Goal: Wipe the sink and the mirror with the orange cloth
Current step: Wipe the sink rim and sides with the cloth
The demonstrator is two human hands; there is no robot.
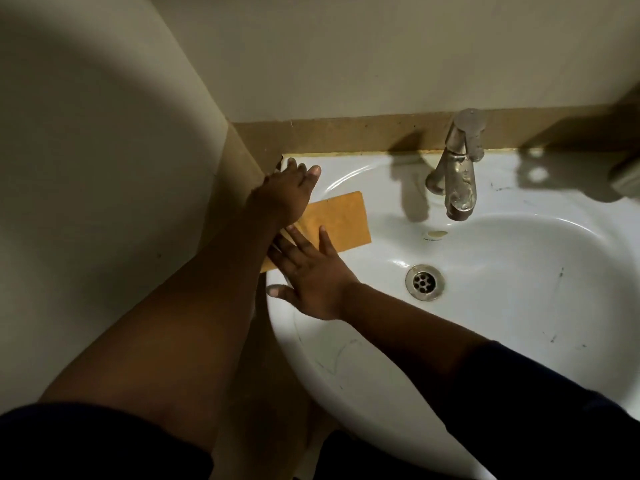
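Nearest to me, two dark sleeves (540, 403) are framing the bare forearms that are reaching over the white sink (381, 382). At its left rim, the right hand (310, 271) is lying flat with fingers straight and spread, pressing down on the near end of the orange cloth (337, 223), thumb stretching out along the rim. That cloth is lying folded flat on the sink's left shoulder, partly over the basin's slope. Just beyond, the left hand (285, 192) is crossing above it, fingers extended and relaxed, fingertips touching the sink's back left corner and gripping nothing. Farther right, the metal drain (424, 282) is sitting in the bowl, and behind it the tarnished tap (459, 168) is standing against the brown ledge (346, 133).
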